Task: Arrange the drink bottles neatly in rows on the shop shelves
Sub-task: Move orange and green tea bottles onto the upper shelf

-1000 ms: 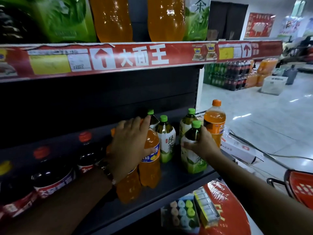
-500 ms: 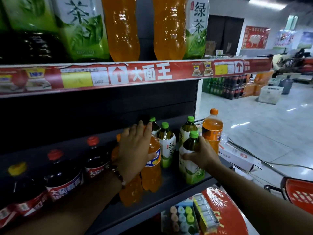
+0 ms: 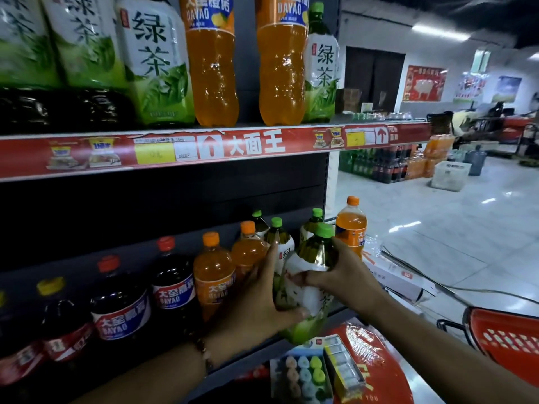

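Note:
A green tea bottle with a green cap tilts at the front of the lower shelf, held by both hands. My left hand wraps its lower body from the left. My right hand grips its upper body from the right. Behind it stand other green tea bottles. Left of them are two orange soda bottles, then dark cola bottles in a row. One orange soda bottle stands at the shelf's right end.
The upper shelf carries large green tea and orange soda bottles behind a red price strip. Below the lower shelf lie small packaged goods. A red basket is at the right. Stacked drinks and a white crate stand across the tiled floor.
My left hand left the orange soda bottle and moved right onto the green tea bottle. That bottle now tilts in both hands. The camera tipped upward.

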